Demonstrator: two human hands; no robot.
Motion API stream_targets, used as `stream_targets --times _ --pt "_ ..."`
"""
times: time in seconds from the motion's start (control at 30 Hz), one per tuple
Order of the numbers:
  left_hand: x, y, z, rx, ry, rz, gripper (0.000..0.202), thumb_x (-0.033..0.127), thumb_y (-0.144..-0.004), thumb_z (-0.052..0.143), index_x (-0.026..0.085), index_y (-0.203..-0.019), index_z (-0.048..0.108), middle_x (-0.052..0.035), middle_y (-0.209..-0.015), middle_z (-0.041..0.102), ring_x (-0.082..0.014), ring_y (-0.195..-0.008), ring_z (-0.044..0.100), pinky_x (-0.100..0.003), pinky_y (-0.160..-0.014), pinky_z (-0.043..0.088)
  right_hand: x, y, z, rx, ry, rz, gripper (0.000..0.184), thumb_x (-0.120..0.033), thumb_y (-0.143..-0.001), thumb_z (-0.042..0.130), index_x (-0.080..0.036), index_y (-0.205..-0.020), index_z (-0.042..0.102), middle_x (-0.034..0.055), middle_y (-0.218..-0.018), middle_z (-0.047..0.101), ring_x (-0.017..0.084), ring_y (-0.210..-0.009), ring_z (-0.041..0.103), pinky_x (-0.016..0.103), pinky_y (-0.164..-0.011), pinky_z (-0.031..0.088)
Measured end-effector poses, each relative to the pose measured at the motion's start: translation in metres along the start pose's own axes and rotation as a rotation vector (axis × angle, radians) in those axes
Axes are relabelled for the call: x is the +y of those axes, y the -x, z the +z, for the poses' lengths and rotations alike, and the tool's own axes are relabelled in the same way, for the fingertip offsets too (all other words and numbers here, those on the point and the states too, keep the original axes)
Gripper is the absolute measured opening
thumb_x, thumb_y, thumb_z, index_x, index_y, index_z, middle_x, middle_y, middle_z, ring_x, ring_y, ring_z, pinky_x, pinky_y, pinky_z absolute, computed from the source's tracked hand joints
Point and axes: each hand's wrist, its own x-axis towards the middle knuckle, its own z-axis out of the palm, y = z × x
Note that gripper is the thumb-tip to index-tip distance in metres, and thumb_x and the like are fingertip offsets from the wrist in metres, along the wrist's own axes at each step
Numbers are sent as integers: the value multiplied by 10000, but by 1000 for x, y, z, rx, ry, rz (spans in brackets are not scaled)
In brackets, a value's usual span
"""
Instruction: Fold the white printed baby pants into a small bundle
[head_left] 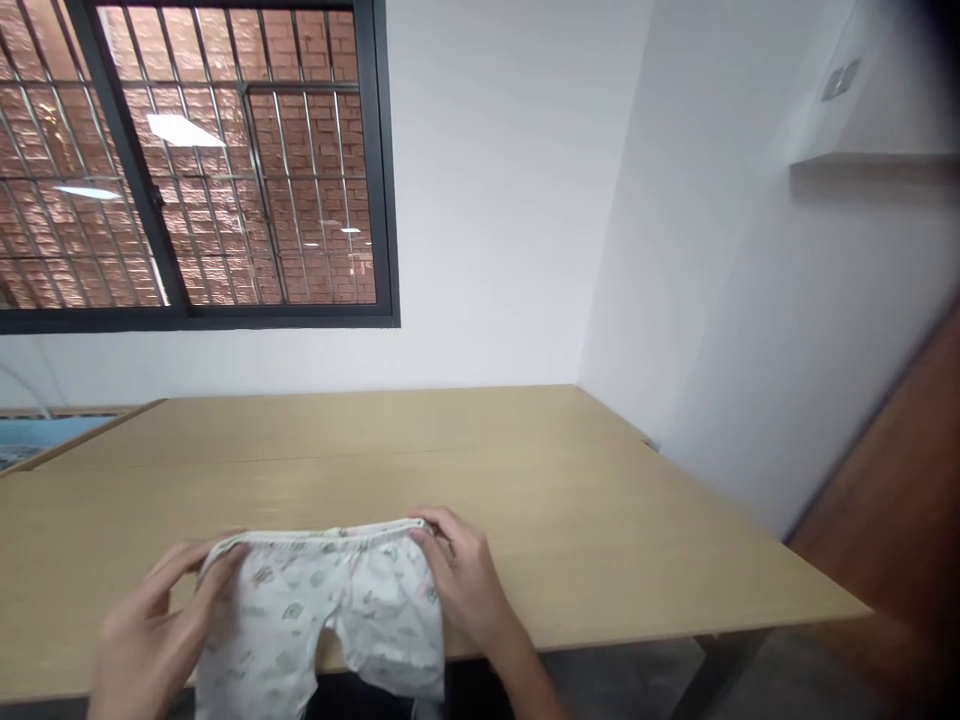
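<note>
A small pair of white shorts (pixel 292 600) with a pale green and pink print hangs between my hands at the table's front edge. My left hand (pixel 161 625) pinches the left end of the elastic waistband between thumb and fingers. At the opposite end, my right hand (pixel 461 570) grips the waistband, thumb in front and fingers behind. The waistband is stretched almost straight across. Both legs droop downward, the left one reaching past the bottom of the view.
The light wooden table (pixel 585 520) reaches back to a white wall. A barred window (pixel 255 160) is at the upper left. Something blue (pixel 45 432) lies beyond the table's left edge. A dark table leg (pixel 716 675) shows below the right side.
</note>
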Motion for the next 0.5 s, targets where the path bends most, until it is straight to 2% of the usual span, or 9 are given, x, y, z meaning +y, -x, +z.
stream_targets --times 0.1,0.17,0.23,0.3,0.4,0.5 --pt "17 -28 39 -84 73 134 393 649 -836 579 273 -890 675 7 -902 708 -222 -878 638 -305 -827 508 27 -15 -20 35 165 -63 230 -286 -1037 428 -248 -1140 629 56 -1097 695 204 -1033 644 311 -899 481" --pt "14 -45 73 -227 26 230 354 587 -903 517 264 -962 648 -1 -926 695 -217 -869 622 -317 -832 482 56 -26 -26 21 349 -65 230 -264 -1050 382 -230 -1115 599 66 -1066 680 206 -1003 635 311 -864 485" --pt "4 -56 110 -370 -19 286 305 500 -961 438 249 -966 612 -7 -889 672 -222 -866 611 -332 -816 459 90 -35 -26 -23 611 -64 249 -205 -1051 329 -210 -1064 578 74 -1025 657 205 -966 613 312 -832 476" --pt "-9 -60 147 -455 -20 319 278 436 -971 416 235 -898 593 -12 -851 655 -224 -850 610 -335 -800 456 123 -40 -23 -58 729 -47 238 -148 -1026 347 -193 -996 579 86 -984 640 220 -917 589 329 -811 456" --pt "-27 -59 192 -527 -13 355 281 378 -989 360 220 -908 577 -31 -884 650 -225 -896 611 -346 -848 461 161 -44 -17 -98 817 -15 208 -96 -988 391 -177 -985 583 102 -1001 631 239 -920 566 347 -816 427" --pt "-43 -59 227 -551 -25 385 291 347 -1008 303 219 -945 557 -42 -931 641 -220 -945 600 -354 -885 458 189 -53 -14 -135 885 15 199 -82 -971 414 -164 -1018 589 113 -1032 631 251 -955 558 356 -839 409"
